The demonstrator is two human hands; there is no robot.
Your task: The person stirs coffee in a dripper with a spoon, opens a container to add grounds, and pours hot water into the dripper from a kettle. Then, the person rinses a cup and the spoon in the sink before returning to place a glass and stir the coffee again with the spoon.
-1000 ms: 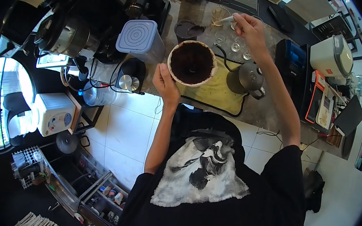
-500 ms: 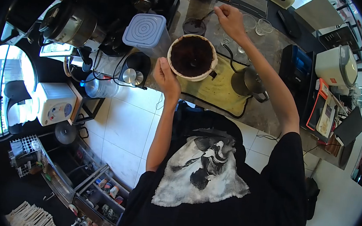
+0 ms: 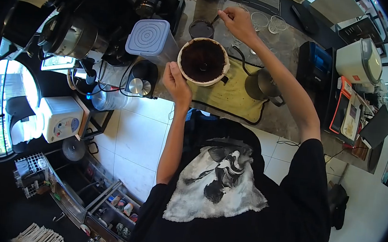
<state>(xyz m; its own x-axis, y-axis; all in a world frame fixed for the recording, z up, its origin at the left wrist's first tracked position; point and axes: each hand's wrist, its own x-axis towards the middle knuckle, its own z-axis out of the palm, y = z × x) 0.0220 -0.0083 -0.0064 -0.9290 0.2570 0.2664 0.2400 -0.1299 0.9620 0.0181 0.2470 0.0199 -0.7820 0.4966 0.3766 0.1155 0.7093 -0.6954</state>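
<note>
A coffee dripper (image 3: 214, 82) with a pale filter sits at the front of the worktop, dark wet grounds lining its inside. My left hand (image 3: 177, 86) grips its left side, with the thumb along the rim. Just behind it stands a small glass (image 3: 191, 33) with dark contents. Pinched in my right hand (image 3: 237, 23) is a thin dark spoon (image 3: 214, 20), its lower end dipping into that glass. On the right, a gooseneck kettle (image 3: 259, 84) stands on a yellow cloth (image 3: 226, 100), partly behind my right forearm.
A lidded plastic container (image 3: 149, 37) is left of the dripper. Several clear glasses (image 3: 259, 21) stand behind my right wrist. A dark grinder-like machine (image 3: 139, 85) with metal knobs is at the left edge. A black-and-blue box-shaped device (image 3: 315, 67) lies right.
My right hand has come slightly lower and closer to the small glass with the spoon. My left hand stays on the dripper. The whole view has shifted a little.
</note>
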